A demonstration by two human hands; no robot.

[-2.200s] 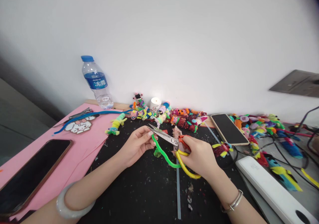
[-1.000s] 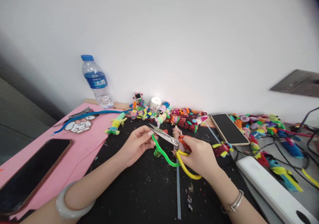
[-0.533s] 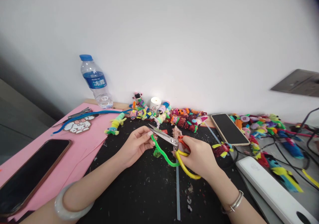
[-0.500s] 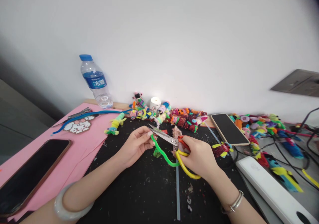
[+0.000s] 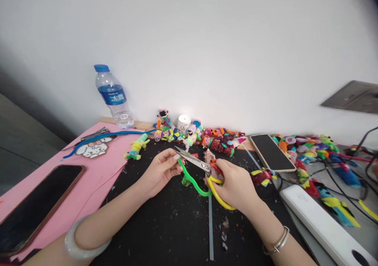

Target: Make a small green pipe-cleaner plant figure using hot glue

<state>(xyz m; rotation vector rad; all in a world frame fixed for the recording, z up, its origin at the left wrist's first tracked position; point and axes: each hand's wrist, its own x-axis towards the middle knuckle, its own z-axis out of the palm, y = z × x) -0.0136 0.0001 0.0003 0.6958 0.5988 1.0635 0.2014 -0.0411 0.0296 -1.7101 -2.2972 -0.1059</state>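
My left hand point(image 5: 161, 171) pinches one end of a green pipe cleaner point(image 5: 192, 181) that curves down over the black mat point(image 5: 177, 226). My right hand point(image 5: 234, 185) grips scissors point(image 5: 197, 162) with yellow and orange handles. The steel blades point left toward my left fingertips and lie across the green pipe cleaner. A small pinkish fuzzy piece point(image 5: 209, 155) sits just behind the scissors.
A water bottle point(image 5: 112, 96) stands at the back left. Phones lie on the pink sheet point(image 5: 38, 203) and at the back right point(image 5: 270, 152). Several pipe-cleaner figures point(image 5: 206, 138) line the wall near a lit candle point(image 5: 184, 122). A white power strip point(image 5: 325, 226) and cables sit at right.
Both hands and the scissors have shifted very slightly up and left; the grip on the green pipe cleaner and the scissors is unchanged.
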